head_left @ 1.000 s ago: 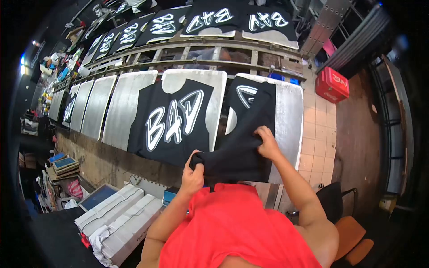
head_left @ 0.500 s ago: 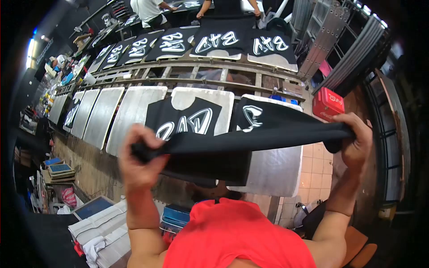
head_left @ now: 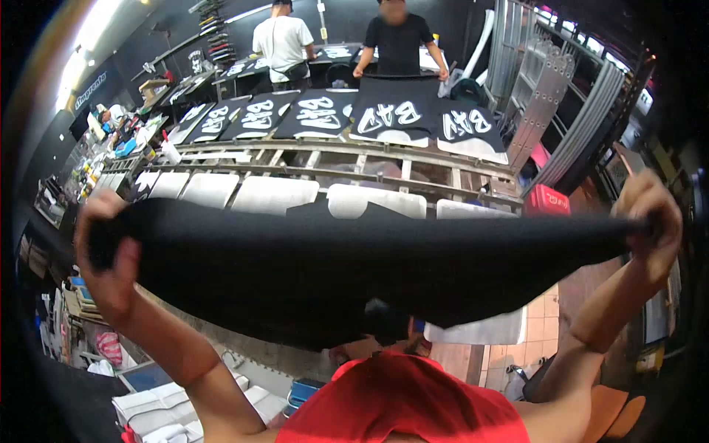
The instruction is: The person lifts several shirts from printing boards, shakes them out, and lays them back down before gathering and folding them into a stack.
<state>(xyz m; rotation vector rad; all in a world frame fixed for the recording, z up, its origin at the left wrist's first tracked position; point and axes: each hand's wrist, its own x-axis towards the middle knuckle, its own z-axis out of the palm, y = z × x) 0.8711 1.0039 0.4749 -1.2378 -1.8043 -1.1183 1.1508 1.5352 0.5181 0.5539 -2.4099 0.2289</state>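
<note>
A black shirt [head_left: 354, 266] is stretched wide in the air across the view, its print turned out of sight. My left hand [head_left: 111, 251] is closed on one end of it, at the left. At the right, my right hand [head_left: 650, 221] grips the other end. Behind the raised cloth, the neck area of another black shirt [head_left: 380, 212] shows on a pale board [head_left: 410, 203]. Most of the near boards are hidden by the cloth.
Across a metal rail frame [head_left: 354, 164] lie several printed black shirts [head_left: 317, 111] on boards. A person in white [head_left: 284, 44] and a person in black [head_left: 399, 44] stand beyond them. A red box [head_left: 546, 199] and ladders [head_left: 543, 96] are at the right.
The black shirt has been lifted off its board and spread taut. My hands have moved up and far apart. The view has tilted up, bringing both people into fuller view.
</note>
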